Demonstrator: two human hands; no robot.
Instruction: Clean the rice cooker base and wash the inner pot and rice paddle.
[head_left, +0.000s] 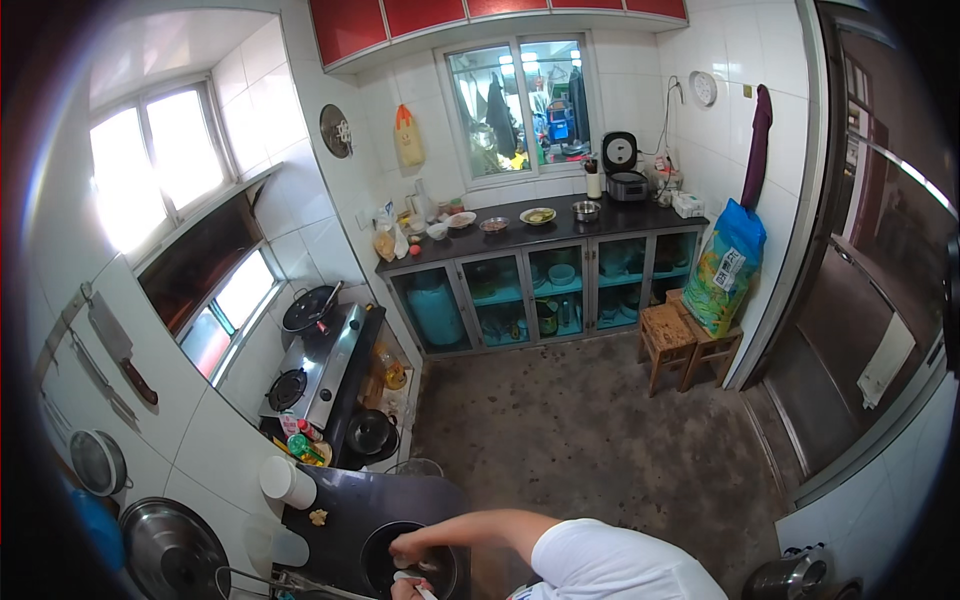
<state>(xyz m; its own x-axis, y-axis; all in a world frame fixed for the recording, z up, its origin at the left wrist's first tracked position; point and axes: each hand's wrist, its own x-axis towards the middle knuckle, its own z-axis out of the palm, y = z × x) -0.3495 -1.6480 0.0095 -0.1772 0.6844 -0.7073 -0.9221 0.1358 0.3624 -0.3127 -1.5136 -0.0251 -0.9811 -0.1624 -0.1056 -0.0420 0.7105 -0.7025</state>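
My right hand (405, 547) reaches into a dark round pan (370, 559) on the dark counter (337, 495), its fingers bent around or against something small and pale; the grip is not clear. Just below, at the bottom edge of the picture, my left hand (409, 589) is closed on a slim white object (424, 592), partly cut off. Small pale pieces lie inside the pan. A knobbly piece of ginger (319, 517) lies on the counter left of the pan, near a white lidded tub (288, 482) and a translucent plastic container (289, 545).
A gas stove (322, 364) bears a wok (309, 309). Knives hang on the left wall, including a cleaver (112, 330), near a large metal lid (174, 551). The far counter (517, 234) holds dishes and an open rice cooker (627, 184). Wooden stools (667, 330) stand by the doorway.
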